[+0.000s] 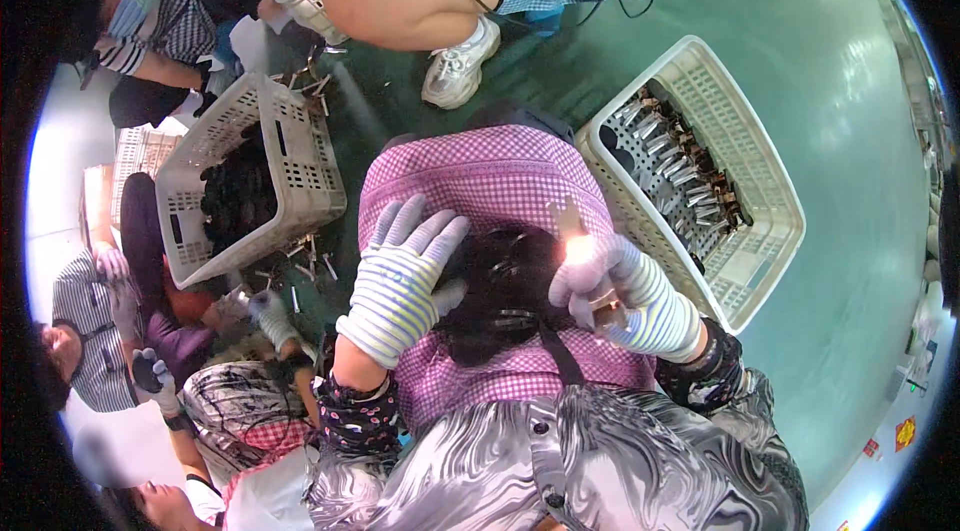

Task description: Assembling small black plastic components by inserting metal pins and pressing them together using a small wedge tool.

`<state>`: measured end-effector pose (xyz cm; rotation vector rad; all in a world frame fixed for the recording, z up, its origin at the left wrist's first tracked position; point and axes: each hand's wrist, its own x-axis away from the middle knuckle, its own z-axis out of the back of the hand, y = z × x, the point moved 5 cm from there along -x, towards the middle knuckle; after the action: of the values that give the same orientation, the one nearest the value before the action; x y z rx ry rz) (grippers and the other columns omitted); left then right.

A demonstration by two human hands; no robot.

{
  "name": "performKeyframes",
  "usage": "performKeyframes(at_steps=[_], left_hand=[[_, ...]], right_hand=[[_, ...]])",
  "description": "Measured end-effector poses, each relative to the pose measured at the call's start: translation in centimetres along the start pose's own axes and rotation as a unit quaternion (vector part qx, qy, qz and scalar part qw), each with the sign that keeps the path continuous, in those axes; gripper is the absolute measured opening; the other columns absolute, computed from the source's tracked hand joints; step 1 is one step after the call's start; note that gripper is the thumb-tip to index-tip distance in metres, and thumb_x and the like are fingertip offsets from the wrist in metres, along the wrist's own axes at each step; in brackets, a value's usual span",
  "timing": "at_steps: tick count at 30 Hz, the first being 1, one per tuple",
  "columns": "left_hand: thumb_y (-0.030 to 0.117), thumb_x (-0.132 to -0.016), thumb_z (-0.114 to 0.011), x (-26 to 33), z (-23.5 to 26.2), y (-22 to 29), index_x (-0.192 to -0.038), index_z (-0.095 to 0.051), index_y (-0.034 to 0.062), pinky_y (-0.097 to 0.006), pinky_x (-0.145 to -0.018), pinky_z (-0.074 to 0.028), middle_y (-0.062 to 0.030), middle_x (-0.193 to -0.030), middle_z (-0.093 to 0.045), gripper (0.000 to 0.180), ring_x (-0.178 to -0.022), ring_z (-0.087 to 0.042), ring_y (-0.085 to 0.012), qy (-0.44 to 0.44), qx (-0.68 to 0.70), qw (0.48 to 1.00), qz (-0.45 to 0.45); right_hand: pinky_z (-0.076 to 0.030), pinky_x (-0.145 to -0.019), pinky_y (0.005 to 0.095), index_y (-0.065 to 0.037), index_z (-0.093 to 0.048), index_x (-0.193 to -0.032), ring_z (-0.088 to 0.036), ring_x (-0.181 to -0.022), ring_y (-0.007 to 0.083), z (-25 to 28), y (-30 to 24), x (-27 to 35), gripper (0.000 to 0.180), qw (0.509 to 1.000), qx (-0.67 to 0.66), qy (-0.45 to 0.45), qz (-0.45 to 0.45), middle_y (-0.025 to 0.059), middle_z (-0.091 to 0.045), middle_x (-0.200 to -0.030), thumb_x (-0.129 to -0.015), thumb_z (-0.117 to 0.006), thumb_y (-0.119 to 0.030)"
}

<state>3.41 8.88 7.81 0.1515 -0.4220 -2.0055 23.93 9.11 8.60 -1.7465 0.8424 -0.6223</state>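
Note:
Pink gingham cloth (480, 166) covers my lap, and a heap of shiny black pieces (505, 281) lies on it; their exact kind is unclear. My left hand (400, 276), in a striped knit glove, lies at the heap's left side with its fingers stretched out. On the right, my right hand (640, 301), gloved alike, has its fingers bent around a shiny metal piece (568, 219) that sticks up past them. Bright glare hides part of that piece. A smaller brownish metal part (608, 311) shows at the same hand's fingers.
To the right stands a white perforated crate (765, 176) with rows of metal pieces (690, 171). Another crate (310, 166), on the left, contains black pieces (240, 191). Loose metal pieces (318, 91) lie on the green floor. Several people sit or crouch at the left and ahead.

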Motion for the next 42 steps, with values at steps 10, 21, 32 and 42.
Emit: performKeyframes(at_steps=[10, 21, 32, 42], left_hand=[[0.015, -0.062, -0.068, -0.9, 0.1, 0.5, -0.111, -0.057, 0.0097, -0.047, -0.097, -0.035, -0.0101, -0.097, -0.058, 0.051, -0.107, -0.050, -0.0337, 0.023, 0.043, 0.998, -0.034], [0.004, -0.082, -0.059, 1.9, -0.2, -1.4, -0.112, -0.056, 0.0001, -0.026, -0.084, -0.043, -0.0052, -0.098, -0.060, 0.031, -0.091, -0.056, -0.0122, 0.159, 0.590, 0.773, 0.173], [0.008, -0.085, -0.052, 2.4, -0.2, 2.4, -0.121, -0.047, 0.0006, -0.032, -0.089, -0.041, -0.0156, -0.115, -0.049, 0.038, -0.103, -0.052, -0.0234, 0.154, 0.513, 0.842, 0.057], [0.031, -0.061, -0.075, 1.6, 2.8, 2.9, -0.123, -0.048, 0.0158, -0.041, -0.084, -0.046, -0.0169, -0.110, -0.050, 0.069, -0.103, -0.050, -0.0353, 0.041, 0.300, 0.952, 0.028]], right_hand=[[-0.044, -0.069, 0.0224, -0.003, -0.056, -0.102, -0.052, -0.075, 0.0088, -0.8, 0.0, -0.8, 0.029, 0.997, 0.003, -0.027, -0.071, 0.0046, -0.060, -0.092, -0.076, -0.049, 0.007], [-0.042, -0.075, 0.0229, -0.006, -0.055, -0.106, -0.051, -0.079, 0.0074, -1.7, 1.2, -1.5, 0.031, 0.994, -0.047, 0.035, -0.088, 0.0019, -0.058, -0.093, -0.078, -0.053, 0.007], [-0.048, -0.073, 0.0243, -0.005, -0.054, -0.102, -0.060, -0.079, 0.0097, -4.4, 1.3, -2.8, 0.032, 0.987, 0.150, -0.029, -0.043, 0.0032, -0.060, -0.086, -0.076, -0.070, -0.014], [-0.044, -0.071, 0.0240, -0.008, -0.053, -0.091, -0.050, -0.079, 0.0074, -4.1, 1.0, -3.2, 0.022, 0.984, 0.037, 0.089, -0.151, -0.0017, -0.054, -0.084, -0.077, -0.070, -0.008]])
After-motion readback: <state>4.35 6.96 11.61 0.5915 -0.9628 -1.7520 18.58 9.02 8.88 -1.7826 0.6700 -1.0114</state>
